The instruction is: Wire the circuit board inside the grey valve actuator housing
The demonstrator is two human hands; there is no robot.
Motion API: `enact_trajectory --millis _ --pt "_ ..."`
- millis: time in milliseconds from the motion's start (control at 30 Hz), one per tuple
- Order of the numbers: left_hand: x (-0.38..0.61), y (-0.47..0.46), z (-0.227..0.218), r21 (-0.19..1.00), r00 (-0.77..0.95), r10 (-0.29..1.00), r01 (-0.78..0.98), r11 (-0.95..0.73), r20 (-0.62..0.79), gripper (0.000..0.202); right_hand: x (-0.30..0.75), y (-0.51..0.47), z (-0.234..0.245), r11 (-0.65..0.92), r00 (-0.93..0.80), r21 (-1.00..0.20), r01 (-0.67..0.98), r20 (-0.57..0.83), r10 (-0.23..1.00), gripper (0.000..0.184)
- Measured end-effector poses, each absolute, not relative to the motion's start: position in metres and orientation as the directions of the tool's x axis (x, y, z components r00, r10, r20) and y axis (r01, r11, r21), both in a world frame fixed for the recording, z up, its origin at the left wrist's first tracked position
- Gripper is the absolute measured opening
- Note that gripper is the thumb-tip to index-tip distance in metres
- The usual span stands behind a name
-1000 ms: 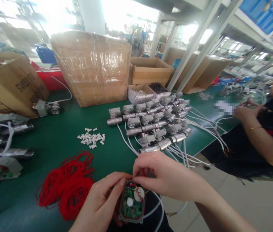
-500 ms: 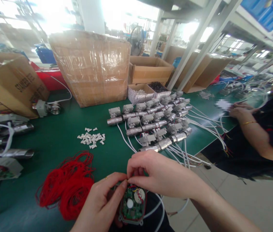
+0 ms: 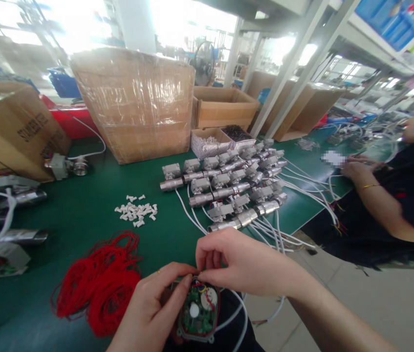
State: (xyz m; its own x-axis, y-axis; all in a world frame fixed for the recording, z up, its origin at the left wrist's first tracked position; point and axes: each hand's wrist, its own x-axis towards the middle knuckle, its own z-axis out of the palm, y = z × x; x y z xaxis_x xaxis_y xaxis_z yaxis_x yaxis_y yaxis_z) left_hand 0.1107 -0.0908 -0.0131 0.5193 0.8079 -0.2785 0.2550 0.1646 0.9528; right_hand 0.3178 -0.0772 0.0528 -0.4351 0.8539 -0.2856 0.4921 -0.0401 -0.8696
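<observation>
My left hand (image 3: 157, 298) is closed round the left side of a grey open housing (image 3: 212, 337), just over the table's front edge. Inside lies a green circuit board (image 3: 202, 323) with a white round spot, a pale disc and thin coloured wires. A red line runs along the housing's rim. My right hand (image 3: 236, 256) pinches at the far edge of the housing, its fingertips touching or almost touching those of my left. What the pinch holds is hidden. Left of my hands lies a tangled bundle of red cord (image 3: 113, 298).
White plastic pieces (image 3: 136, 211) lie scattered beyond the cord. Rows of metal valve-like units (image 3: 225, 183) with white cables (image 3: 265, 230) fill the table's middle. Behind stand a wrapped cardboard box (image 3: 137, 107) and small parts boxes (image 3: 210, 149). A co-worker's arm (image 3: 379, 200) is at right.
The view has shifted slightly. My right fingertips have moved a little apart from the left ones along the housing's far edge; the left hand keeps its hold.
</observation>
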Motion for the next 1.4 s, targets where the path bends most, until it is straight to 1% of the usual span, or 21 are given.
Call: enact_trajectory --millis 167,267,400,500,567,700,867,900,967,1067,1233,1400 --pt "0.108 -0.092 -0.015 0.945 0.517 0.802 0.279 0.171 -0.298 0.052 0.325 -0.086 0.046 -0.178 -0.369 -0.901 0.396 -0.334 0.867 0.018" --pt "0.106 -0.092 -0.016 0.94 0.521 0.795 0.29 0.179 -0.312 0.053 0.328 -0.094 0.043 -0.214 -0.311 -0.898 0.383 -0.344 0.886 0.018" --pt "0.108 -0.09 -0.012 0.931 0.518 0.783 0.298 0.211 -0.344 0.062 0.328 -0.107 0.037 -0.248 -0.255 -0.907 0.34 -0.343 0.904 0.012" --pt "0.11 -0.089 -0.011 0.925 0.511 0.778 0.291 0.243 -0.365 0.068 0.326 -0.117 0.031 -0.259 -0.206 -0.924 0.281 -0.322 0.924 0.007" --pt "0.109 -0.088 -0.013 0.926 0.509 0.778 0.279 0.256 -0.368 0.069 0.323 -0.125 0.027 -0.28 -0.172 -0.935 0.216 -0.319 0.932 0.006" --pt "0.104 -0.089 -0.019 0.93 0.531 0.764 0.24 0.279 -0.366 0.059 0.314 -0.141 0.017 -0.353 -0.128 -0.933 0.076 -0.36 0.924 0.017" --pt "0.099 -0.092 -0.022 0.938 0.526 0.778 0.22 0.267 -0.344 0.051 0.296 -0.16 -0.002 -0.488 -0.121 -0.865 -0.116 -0.476 0.871 0.033" --pt "0.098 -0.093 -0.022 0.94 0.534 0.774 0.214 0.266 -0.341 0.05 0.294 -0.164 -0.007 -0.493 -0.134 -0.856 -0.159 -0.476 0.869 0.036" --pt "0.098 -0.095 -0.02 0.946 0.548 0.772 0.197 0.257 -0.323 0.047 0.291 -0.17 -0.017 -0.458 -0.147 -0.857 -0.235 -0.434 0.889 0.04" --pt "0.096 -0.098 -0.018 0.96 0.565 0.776 0.17 0.223 -0.281 0.043 0.291 -0.176 -0.028 -0.384 -0.136 -0.871 -0.307 -0.359 0.923 0.04" --pt "0.092 -0.1 -0.018 0.968 0.578 0.776 0.149 0.203 -0.251 0.04 0.292 -0.176 -0.025 -0.35 -0.086 -0.886 -0.305 -0.34 0.936 0.041" --pt "0.097 -0.097 -0.014 0.946 0.618 0.733 0.055 0.319 -0.283 0.043 0.29 -0.17 -0.016 -0.374 -0.06 -0.886 -0.275 -0.372 0.926 0.051"
